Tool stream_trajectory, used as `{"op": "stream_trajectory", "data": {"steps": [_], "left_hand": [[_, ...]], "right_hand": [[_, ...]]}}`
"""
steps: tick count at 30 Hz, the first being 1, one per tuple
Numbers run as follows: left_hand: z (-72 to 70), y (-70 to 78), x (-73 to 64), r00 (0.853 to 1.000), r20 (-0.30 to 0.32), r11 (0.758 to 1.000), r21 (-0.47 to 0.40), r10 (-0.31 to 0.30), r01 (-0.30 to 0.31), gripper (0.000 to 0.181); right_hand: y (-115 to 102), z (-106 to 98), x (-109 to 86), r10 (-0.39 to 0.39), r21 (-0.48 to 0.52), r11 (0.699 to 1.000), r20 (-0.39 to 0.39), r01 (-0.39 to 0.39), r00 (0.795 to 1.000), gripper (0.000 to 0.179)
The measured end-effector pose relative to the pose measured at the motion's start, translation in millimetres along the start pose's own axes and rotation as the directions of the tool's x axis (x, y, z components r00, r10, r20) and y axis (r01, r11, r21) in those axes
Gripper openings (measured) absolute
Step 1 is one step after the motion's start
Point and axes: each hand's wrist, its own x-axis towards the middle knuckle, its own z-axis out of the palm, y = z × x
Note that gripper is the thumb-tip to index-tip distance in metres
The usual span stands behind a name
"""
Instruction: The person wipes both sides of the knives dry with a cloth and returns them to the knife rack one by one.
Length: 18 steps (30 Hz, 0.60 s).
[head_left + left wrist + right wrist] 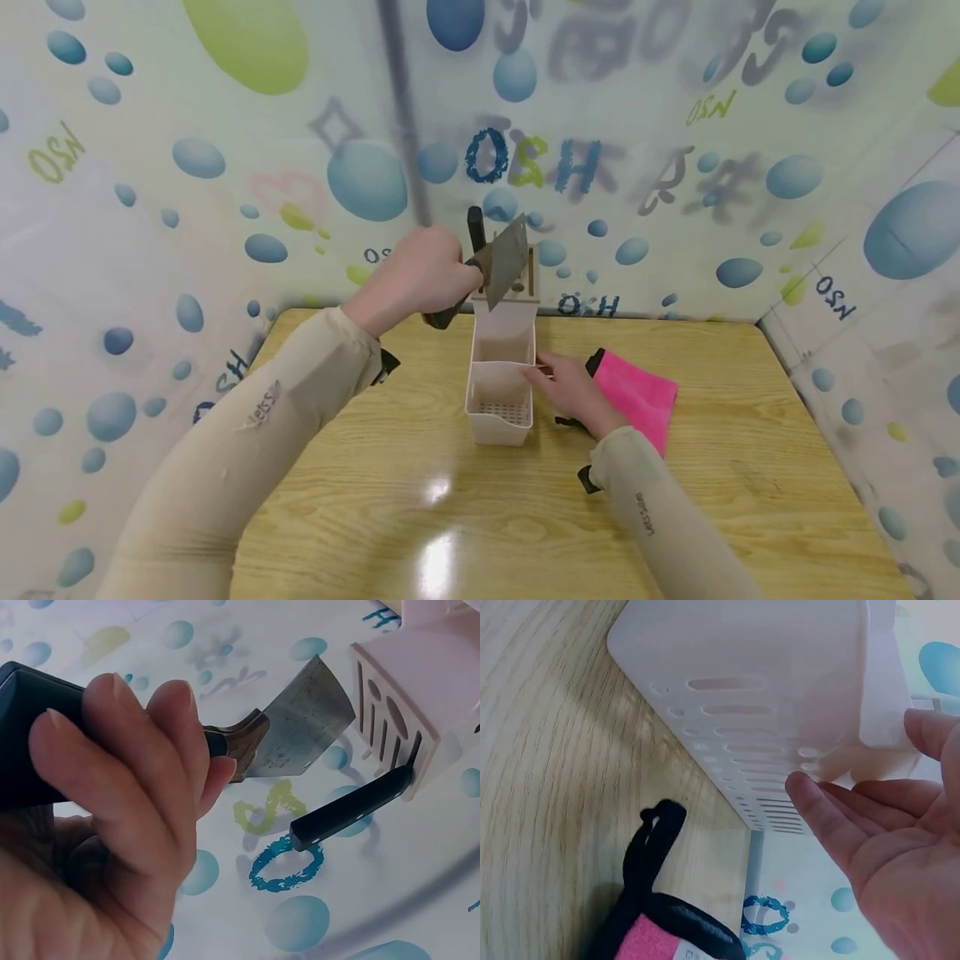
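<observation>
My left hand [420,275] grips a cleaver [508,262] by its dark handle, fingers curled round it. In the left wrist view the broad grey blade [304,720] hangs in the air beside the slotted top [386,720] of a white plastic utensil holder [501,429]. A black-handled knife [352,806] stands in one of those slots. At the holder's right side is my right hand [573,387]. Its thumb lies at the upper rim and its fingers [817,802] lie against the vented side wall, pinching the edge.
To the right of the holder a pink cloth [637,396] with black trim and a black loop [656,832] lies on the wooden table [360,500]. Patterned walls [637,108] stand close behind the table and at both sides.
</observation>
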Motion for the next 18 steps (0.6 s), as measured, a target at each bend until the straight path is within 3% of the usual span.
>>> {"op": "stream_trajectory", "data": {"steps": [8,18], "left_hand": [[-9.3,14.0,13.3,0.997,0.074,0.999,0.041,-0.01,0.007,0.042],[-15.1,28.1,22.3,0.992,0.128,0.996,0.089,-0.018,0.007,0.033]], "right_hand": [[-9.3,-0.9,-0.3,0.05,0.006,0.999,0.004,-0.05,0.999,0.058],[-16.3,1.6,3.4,0.101,-0.028,0.994,-0.024,-0.102,0.995,0.045]]}}
